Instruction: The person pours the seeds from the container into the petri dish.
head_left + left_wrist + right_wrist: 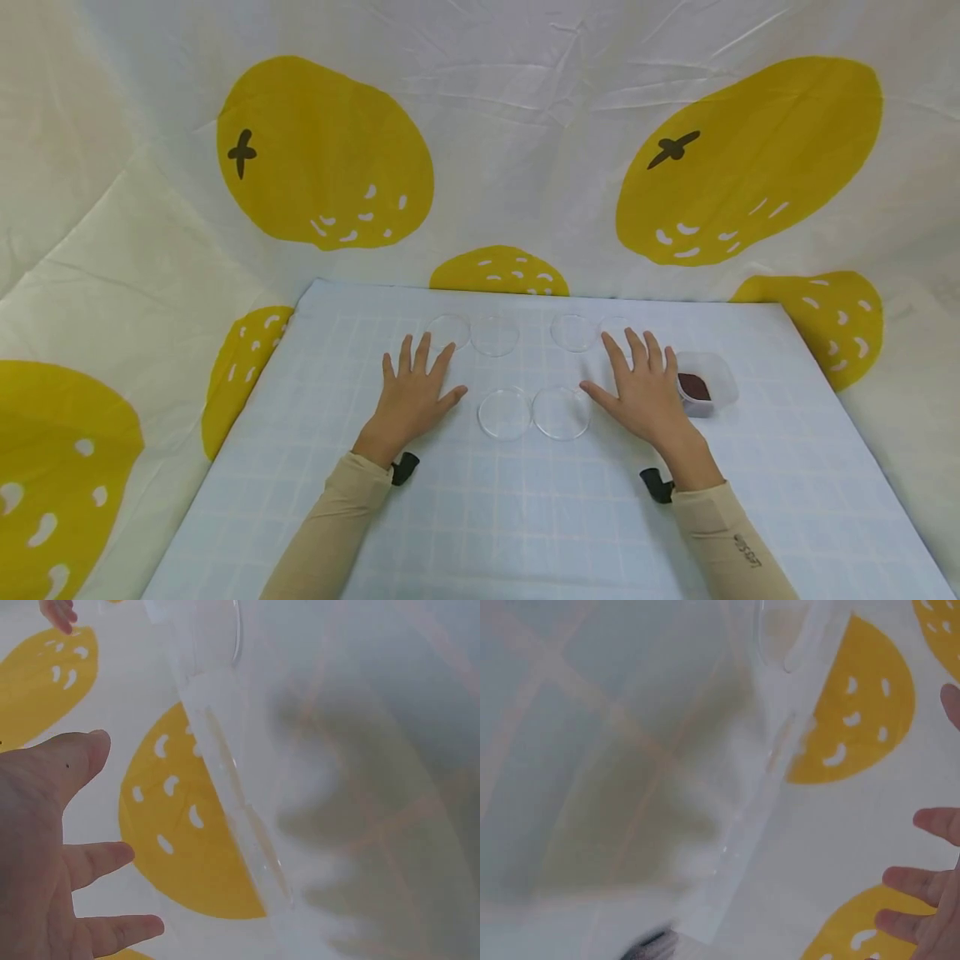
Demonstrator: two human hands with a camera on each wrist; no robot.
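Note:
My left hand [411,402] is held over the left of the table with its fingers spread and nothing in its grasp. The right hand [649,402] mirrors it on the other side, also spread and holding nothing. Between them, two clear round petri dishes, a left one [505,414] and a right one [561,413], lie side by side. Beyond the left fingertips is another pair, a dish [495,336] beside a dish [448,332] partly overlapped by that hand. A third pair lies by the right fingertips, with one dish [574,332] in plain sight and its neighbour [615,326] partly covered.
Right of the right hand stands a clear plastic container [716,379] with a small tub of dark reddish-brown material [693,387]. A pale blue checked cloth [510,525] covers the table. White fabric with yellow fruit prints [322,158] hangs behind and at the sides.

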